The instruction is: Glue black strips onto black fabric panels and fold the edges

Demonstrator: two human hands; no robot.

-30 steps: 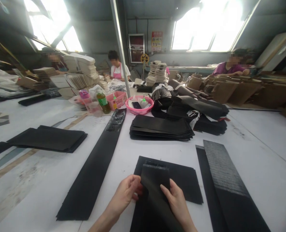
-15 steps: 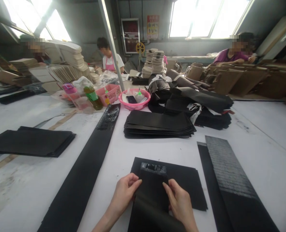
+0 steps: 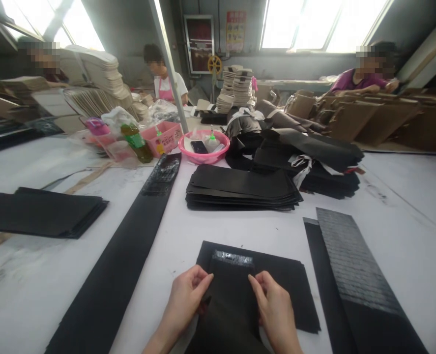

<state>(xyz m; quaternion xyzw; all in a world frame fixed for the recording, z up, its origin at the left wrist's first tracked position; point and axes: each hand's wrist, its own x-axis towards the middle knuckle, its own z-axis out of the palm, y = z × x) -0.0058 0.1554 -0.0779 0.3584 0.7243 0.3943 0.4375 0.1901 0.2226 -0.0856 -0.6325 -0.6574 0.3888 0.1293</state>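
Observation:
Between my two hands is a black sheet strip (image 3: 230,307), one pinched edge in each. My left hand (image 3: 188,295) grips its left edge with thumb and fingers. On the opposite edge, my right hand (image 3: 273,305) is closed the same way. The strip's far end lies over a flat black panel (image 3: 286,290) on the table, and a shiny, wet-looking band (image 3: 232,258) shows just beyond my fingertips. The near part of the strip bends up toward me and leaves the bottom of the view.
A neat stack of black panels (image 3: 240,189) lies ahead. Long black strips (image 3: 116,260) run along the left, others with a greyish coated stretch (image 3: 358,260) along the right. Farther back are a pink basin (image 3: 203,156) holding a phone, and a green bottle (image 3: 138,142). Several people work beyond.
The near part of the strip has shifted left and lies straighter between my hands. Both hands keep their pinch in nearly the same place. The view has tilted slightly.

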